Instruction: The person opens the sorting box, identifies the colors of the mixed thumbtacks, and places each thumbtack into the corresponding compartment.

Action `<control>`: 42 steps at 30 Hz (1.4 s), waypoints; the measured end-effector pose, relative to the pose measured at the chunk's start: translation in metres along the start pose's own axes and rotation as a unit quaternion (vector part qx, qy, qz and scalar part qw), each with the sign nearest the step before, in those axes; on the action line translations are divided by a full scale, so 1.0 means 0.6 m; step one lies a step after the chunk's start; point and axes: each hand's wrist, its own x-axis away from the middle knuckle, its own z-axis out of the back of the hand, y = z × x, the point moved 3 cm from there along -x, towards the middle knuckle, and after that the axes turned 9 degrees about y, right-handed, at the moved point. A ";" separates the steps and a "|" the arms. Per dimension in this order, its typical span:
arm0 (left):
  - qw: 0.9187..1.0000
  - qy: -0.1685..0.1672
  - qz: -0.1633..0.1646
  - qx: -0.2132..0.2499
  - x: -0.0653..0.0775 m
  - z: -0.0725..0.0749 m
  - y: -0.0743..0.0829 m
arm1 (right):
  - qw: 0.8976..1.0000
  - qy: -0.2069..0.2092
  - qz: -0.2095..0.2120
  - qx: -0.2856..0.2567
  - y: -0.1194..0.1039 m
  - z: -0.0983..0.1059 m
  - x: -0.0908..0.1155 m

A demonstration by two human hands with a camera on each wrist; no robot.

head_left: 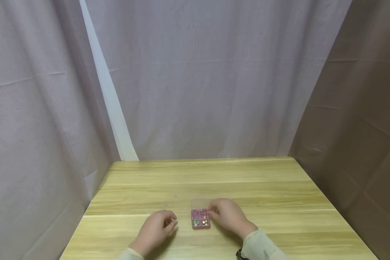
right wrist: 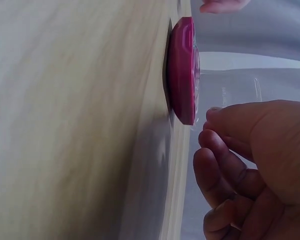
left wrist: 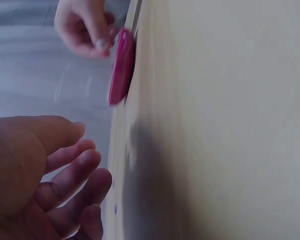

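Note:
A small pink compartment box (head_left: 200, 226) lies on the table with its clear lid (head_left: 199, 204) raised at the back. Green pieces (head_left: 196, 223) sit in its front left compartment, pale and gold ones (head_left: 205, 222) in the front right. At the box's back right edge is my right hand (head_left: 229, 216), thumb and fingertips brought together; I cannot tell whether a tiny piece is between them. My left hand (head_left: 156, 229) hovers left of the box, fingers loosely bent and thumb apart, with nothing held. In the right wrist view, the right fingertips are close beside the pink box (right wrist: 182, 75).
Two tiny beads (head_left: 165, 204) lie on the wooden table (head_left: 263, 187), beyond the left hand. Grey curtains (head_left: 214, 90) hang around the table's back and sides, with a pale gap at the back left. A dark band (head_left: 240, 254) circles the right wrist.

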 end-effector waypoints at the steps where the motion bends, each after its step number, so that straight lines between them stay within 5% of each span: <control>1: 1.000 0.007 0.000 -0.007 -0.003 0.003 -0.006 | 1.000 0.000 -0.002 0.000 0.002 0.001 0.001; 15: 0.995 0.070 0.042 -0.054 -0.041 0.027 -0.061 | 1.000 0.009 -0.013 0.000 0.012 0.013 0.008; 24: 0.994 0.054 0.058 -0.077 -0.068 0.011 -0.091 | 1.000 0.016 -0.005 0.010 0.015 0.015 0.006; 42: 0.995 0.031 0.060 -0.078 -0.084 0.003 -0.100 | 1.000 0.013 -0.010 0.006 0.013 0.017 0.008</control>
